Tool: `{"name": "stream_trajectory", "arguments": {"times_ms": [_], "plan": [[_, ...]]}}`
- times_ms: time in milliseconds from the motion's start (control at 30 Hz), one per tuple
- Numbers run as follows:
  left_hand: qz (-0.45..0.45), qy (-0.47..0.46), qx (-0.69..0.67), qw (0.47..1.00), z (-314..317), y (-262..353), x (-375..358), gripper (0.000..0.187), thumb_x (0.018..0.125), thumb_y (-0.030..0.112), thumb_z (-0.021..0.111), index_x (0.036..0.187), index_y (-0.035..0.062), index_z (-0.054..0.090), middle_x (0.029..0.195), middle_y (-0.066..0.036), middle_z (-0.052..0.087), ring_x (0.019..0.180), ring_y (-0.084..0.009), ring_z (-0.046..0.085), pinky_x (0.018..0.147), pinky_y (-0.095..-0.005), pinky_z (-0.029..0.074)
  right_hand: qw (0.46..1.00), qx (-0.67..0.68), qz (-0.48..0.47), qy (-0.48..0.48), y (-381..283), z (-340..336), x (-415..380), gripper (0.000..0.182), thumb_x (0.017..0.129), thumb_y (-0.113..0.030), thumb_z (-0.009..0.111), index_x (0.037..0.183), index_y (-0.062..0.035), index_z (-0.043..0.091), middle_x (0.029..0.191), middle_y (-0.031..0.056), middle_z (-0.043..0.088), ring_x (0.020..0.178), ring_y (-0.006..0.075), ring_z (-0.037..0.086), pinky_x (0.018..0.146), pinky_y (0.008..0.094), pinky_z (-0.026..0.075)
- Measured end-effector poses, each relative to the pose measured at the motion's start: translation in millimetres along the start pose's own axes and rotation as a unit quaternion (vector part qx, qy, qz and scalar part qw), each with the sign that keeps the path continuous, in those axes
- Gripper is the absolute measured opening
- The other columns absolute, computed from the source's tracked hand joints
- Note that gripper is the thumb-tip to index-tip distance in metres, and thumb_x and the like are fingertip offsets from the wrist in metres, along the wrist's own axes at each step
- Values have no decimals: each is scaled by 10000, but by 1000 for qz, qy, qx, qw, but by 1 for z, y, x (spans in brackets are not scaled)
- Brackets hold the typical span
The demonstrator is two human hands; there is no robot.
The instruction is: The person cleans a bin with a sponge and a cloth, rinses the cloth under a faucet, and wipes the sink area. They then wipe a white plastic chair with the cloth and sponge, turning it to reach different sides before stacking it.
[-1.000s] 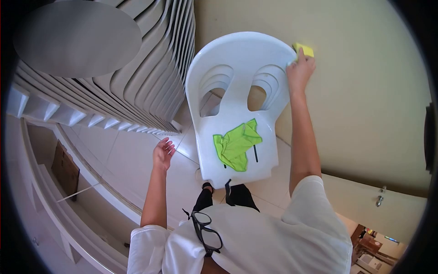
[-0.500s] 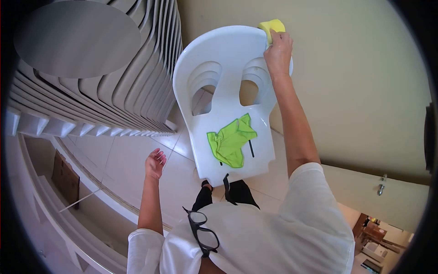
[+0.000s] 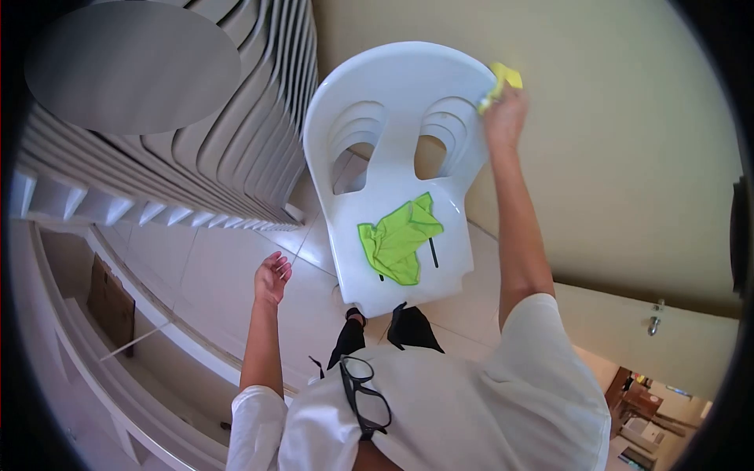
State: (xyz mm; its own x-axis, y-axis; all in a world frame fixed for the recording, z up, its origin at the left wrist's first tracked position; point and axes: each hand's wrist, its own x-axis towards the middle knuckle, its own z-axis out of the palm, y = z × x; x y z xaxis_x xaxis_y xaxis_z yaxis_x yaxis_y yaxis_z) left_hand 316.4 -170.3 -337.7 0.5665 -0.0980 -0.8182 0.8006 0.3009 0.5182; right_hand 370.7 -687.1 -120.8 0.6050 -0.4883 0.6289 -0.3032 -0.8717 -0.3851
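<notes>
A yellow sponge or cloth is held in my right hand, against the upper right edge of the white plastic chair. A bright green cloth lies crumpled on the chair's seat. My left hand hangs in the air to the left of the seat, its fingers loosely apart and slightly curled, holding nothing.
A tall stack of grey-white plastic chairs stands at the left. Behind the chair is a beige wall. Brown cardboard leans at the lower left. A metal door bolt shows at the right.
My right hand has moved right and down along the chair's edge with the yellow item. My left hand has shifted slightly to the right and up. The green cloth still lies on the seat.
</notes>
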Motion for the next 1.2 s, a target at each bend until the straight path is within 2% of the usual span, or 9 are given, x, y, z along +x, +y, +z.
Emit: {"name": "stream_trajectory", "arguments": {"times_ms": [233,300,333,400,667,933,1033,1133,1200], "plan": [[4,48,-20,999,-31,-6,-12,240,893,166,444,1096,57,513,878,-53,566,782,-185,539,725,-319,456,979,138,-89,122,-103,59,4,388,637,76,520,1022,41,538,968,207,547,952,383,495,868,445,380],[-9,53,-33,998,-39,-14,-12,244,902,170,434,1107,57,505,859,-54,566,779,-183,539,717,-312,457,967,202,-133,80,-148,80,-29,413,648,82,489,1052,11,533,966,193,544,944,365,498,886,437,370],[-8,56,-32,998,-42,-18,-13,244,902,170,434,1107,57,505,859,-54,566,779,-183,539,717,-312,457,886,450,23,-109,-159,104,-71,408,656,59,503,1058,-4,541,958,183,547,933,363,499,879,444,378],[-14,50,-38,998,-43,-22,-16,249,906,181,431,1110,55,501,858,-53,565,786,-183,541,714,-311,458,927,246,-271,-77,-185,92,-111,419,664,31,514,1080,-11,537,956,175,544,924,362,495,884,458,378],[-5,8,3,1000,-24,-4,-35,325,898,168,447,1197,44,473,964,-79,553,883,-207,541,820,-344,461,976,153,-89,130,-145,77,-21,409,650,33,544,1055,-3,494,1028,171,494,971,366,454,849,469,366],[-29,-437,-177,882,118,23,-78,401,894,157,542,1267,60,430,1180,-114,538,1107,-238,529,955,-417,431,818,469,36,-330,-149,56,-241,334,667,90,504,977,-30,480,898,156,486,854,305,510,792,362,419],[-51,-283,26,958,115,-10,-54,380,904,124,521,1266,62,424,1214,-107,532,1067,-228,570,919,-397,468,834,355,-141,-398,-122,26,-275,384,668,99,501,1021,-50,490,947,144,521,909,330,529,767,365,437],[-105,-252,-13,962,103,-50,-36,387,905,108,516,1275,65,408,1237,-91,524,1033,-223,594,894,-374,488,806,414,18,-423,-78,35,-305,415,701,34,548,1105,-49,498,1090,178,516,1054,354,487,887,409,396],[-105,-232,-17,967,96,-66,-32,396,904,109,517,1281,63,404,1238,-90,524,1055,-226,581,912,-374,475,936,52,71,-340,-55,45,-324,486,774,-139,587,1226,-12,461,1267,228,430,1228,389,355,1012,502,268]]}}
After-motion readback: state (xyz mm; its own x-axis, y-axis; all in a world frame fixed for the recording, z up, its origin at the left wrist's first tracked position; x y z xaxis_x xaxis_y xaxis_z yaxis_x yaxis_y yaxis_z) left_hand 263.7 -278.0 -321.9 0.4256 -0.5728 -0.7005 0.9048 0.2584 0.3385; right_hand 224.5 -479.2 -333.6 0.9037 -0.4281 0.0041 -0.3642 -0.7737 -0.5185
